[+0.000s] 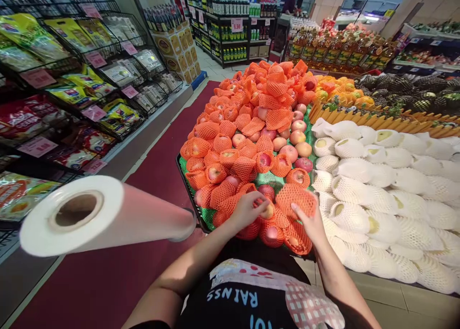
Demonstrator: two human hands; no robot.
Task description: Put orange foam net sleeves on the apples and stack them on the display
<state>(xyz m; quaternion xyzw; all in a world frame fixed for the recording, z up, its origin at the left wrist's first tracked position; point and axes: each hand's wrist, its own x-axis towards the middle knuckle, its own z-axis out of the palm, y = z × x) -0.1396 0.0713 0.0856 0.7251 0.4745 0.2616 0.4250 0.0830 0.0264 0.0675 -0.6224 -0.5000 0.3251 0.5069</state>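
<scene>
Hands worked at the near edge of the fruit display. The left hand lay with loosely curled fingers on a red apple in an orange foam net sleeve, touching it from the left side; whether it truly gripped the apple I cannot tell. The right hand held a loose orange foam net from below, the fingers spread and pressed against it, just beside the apple. Both were at the front of the black tray lined with green mesh, which was heaped with apples, most in orange nets, some bare. To the right lay pale fruits in white foam nets. A white roll of thin plastic bags stuck out at the left, near the camera.
</scene>
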